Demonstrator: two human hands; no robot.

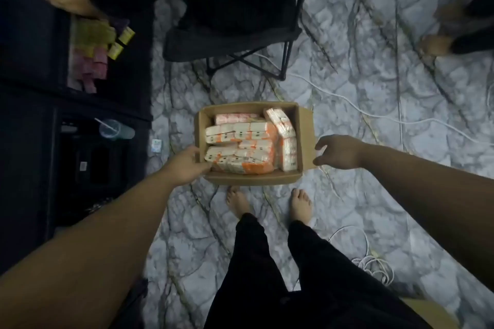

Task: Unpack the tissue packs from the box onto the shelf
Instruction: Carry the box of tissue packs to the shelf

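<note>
The box [250, 179] sits open on the floor [374, 88], directly ahead of the person's feet, its long axis running left to right across the view. It is packed with tissue packs [240, 147] — most lying flat, a few standing on edge along the right wall. The left hand [184, 168] grasps the box's left wall at the near corner, fingers hooked over the rim. The right hand [338, 152] is released, fingers spread, just beside the right flap and apart from it. The shelf [34, 61] lies to the left — the left hand is the nearer to it.
</note>
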